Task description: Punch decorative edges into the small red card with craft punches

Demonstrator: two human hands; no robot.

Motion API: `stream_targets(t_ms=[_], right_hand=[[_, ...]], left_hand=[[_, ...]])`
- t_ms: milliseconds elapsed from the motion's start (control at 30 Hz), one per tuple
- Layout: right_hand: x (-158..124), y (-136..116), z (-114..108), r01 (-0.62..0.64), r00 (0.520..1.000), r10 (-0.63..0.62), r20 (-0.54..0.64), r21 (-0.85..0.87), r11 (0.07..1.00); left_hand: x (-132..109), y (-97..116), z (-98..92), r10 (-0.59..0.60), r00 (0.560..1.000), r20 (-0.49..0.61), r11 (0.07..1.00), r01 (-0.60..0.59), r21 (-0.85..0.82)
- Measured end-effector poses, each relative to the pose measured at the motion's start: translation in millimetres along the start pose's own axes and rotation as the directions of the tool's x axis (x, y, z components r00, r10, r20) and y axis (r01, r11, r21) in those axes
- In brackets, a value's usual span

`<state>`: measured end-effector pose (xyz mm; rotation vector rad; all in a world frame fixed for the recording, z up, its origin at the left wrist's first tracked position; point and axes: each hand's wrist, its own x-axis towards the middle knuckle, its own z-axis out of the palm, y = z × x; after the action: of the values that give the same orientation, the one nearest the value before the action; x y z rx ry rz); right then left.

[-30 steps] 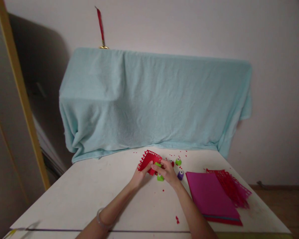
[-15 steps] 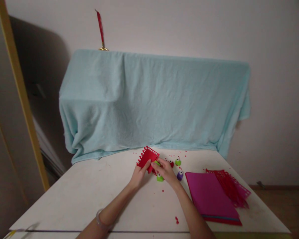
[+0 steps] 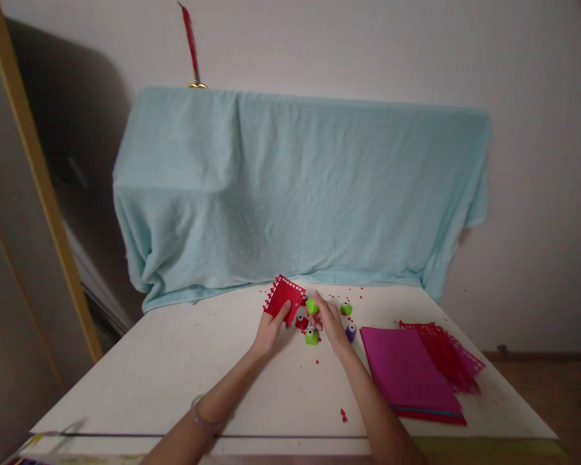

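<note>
My left hand (image 3: 270, 332) pinches a small red paper square (image 3: 283, 296) with punched, scalloped edges, holding it tilted above the white table (image 3: 174, 368). My right hand (image 3: 330, 321) grips a small green craft punch (image 3: 312, 305) just right of the paper's edge. Below my hands on the table lie a second green punch (image 3: 312, 336) and a red punch (image 3: 301, 322). A third green punch (image 3: 346, 309) and a purple punch (image 3: 350, 333) sit to the right.
A stack of magenta sheets (image 3: 407, 373) lies at the right, with red punched paper strips (image 3: 445, 355) beside it. Red paper bits are scattered about. A light blue cloth (image 3: 290, 194) drapes something behind the table. A yellow frame (image 3: 39, 187) stands at the left.
My right hand has drawn the green punch off the paper's lower edge and lifted it to the paper's right side. The paper has turned slightly. The view has shifted a little.
</note>
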<state>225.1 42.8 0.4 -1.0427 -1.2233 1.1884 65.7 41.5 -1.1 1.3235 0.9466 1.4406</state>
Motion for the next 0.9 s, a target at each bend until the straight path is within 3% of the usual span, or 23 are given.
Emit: stream_targets(t_ms=[167, 300, 400, 500, 733, 833, 900], right_hand=[[7, 6, -6, -0.079, 0.997, 0.081, -0.012, 0.138, 0.987], [12, 4, -11, -0.211, 0.977, 0.188, 0.099, 0.350, 0.913], [12, 1, -15, -0.231, 0.972, 0.180, 0.152, 0.461, 0.857], [9, -3, -17, -0.223, 0.975, 0.190, 0.116, 0.488, 0.844], [8, -21, -22, 0.080, 0.976, 0.039, -0.213, 0.521, 0.850], [6, -26, -27, 0.234, 0.937, -0.107, -0.334, 0.368, 0.900], [5, -27, -32, 0.336, 0.884, -0.243, -0.400, 0.180, 0.925]], left_hand=[[0, 0, -0.9, -0.013, 1.000, 0.018, 1.000, 0.013, 0.010], [0, 0, -1.2, -0.010, 1.000, 0.007, 1.000, 0.009, 0.018], [0, 0, -1.3, -0.017, 1.000, 0.026, 0.999, 0.016, 0.028], [0, 0, -1.3, -0.017, 1.000, 0.021, 0.999, 0.017, 0.032], [2, -4, -1.4, 0.002, 1.000, 0.005, 0.999, -0.003, 0.042], [2, -5, -2.2, 0.007, 1.000, -0.004, 0.998, -0.007, 0.066], [3, -6, -3.2, 0.009, 1.000, -0.010, 0.996, -0.008, 0.087]])
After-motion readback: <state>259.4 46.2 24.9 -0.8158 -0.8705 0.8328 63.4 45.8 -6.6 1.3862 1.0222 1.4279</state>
